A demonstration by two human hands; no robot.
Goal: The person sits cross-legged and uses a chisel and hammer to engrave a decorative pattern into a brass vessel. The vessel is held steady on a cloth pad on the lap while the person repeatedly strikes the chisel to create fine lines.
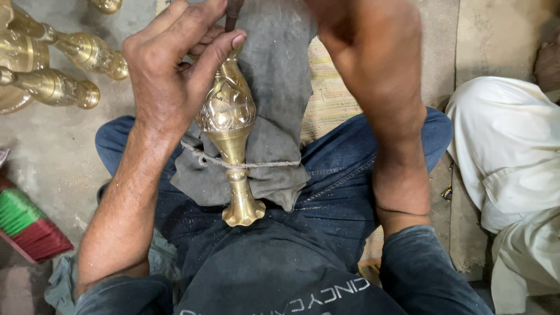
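We see a second person's pale trousers [507, 157] filling the right edge, just beside our right knee, while on the left the bare concrete floor [46, 151] is hemmed in by a cluster of finished brass pieces [55, 70] at the top corner and a green and red brush [23, 224] lower down. Across our lap lies a grey cloth [274, 87], and on it the engraved brass vase [229, 122] lies flared foot toward us, bound down by a thin cord [262, 164]. Our left hand [172, 64] curls its fingers around the vase's neck and a dark tool shaft [232, 14]; our right hand [361, 29] runs out of the top edge, so we cannot tell its fingers.
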